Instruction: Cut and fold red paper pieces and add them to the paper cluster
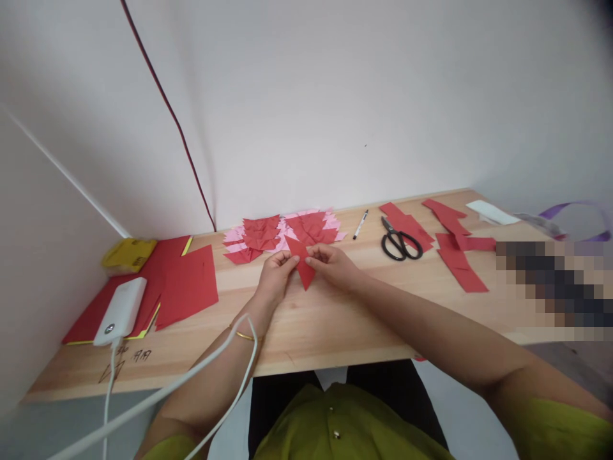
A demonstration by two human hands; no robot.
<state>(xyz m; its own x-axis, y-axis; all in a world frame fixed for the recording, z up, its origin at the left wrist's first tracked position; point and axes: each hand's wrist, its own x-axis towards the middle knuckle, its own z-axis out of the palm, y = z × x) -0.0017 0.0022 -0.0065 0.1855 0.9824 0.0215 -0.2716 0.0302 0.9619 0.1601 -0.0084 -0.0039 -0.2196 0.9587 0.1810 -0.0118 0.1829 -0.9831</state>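
Note:
A folded piece of red paper (305,273), pointed at its lower end, is held up over the wooden table between my two hands. My left hand (276,275) pinches its left edge between thumb and fingers. On the opposite edge, my right hand (335,267) grips the paper the same way, with the thumb on the near side. Just behind my hands lies a pile of folded red paper pieces (261,233) and pink paper pieces (234,235). The fingertips behind the held paper are partly hidden.
Black-handled scissors (401,244) and a pen (361,225) lie right of the pile, near red paper offcuts (462,268). At left, a white power bank (121,310) with a white cable (191,374) and a yellow packet (129,255) rest on red paper sheets (189,287).

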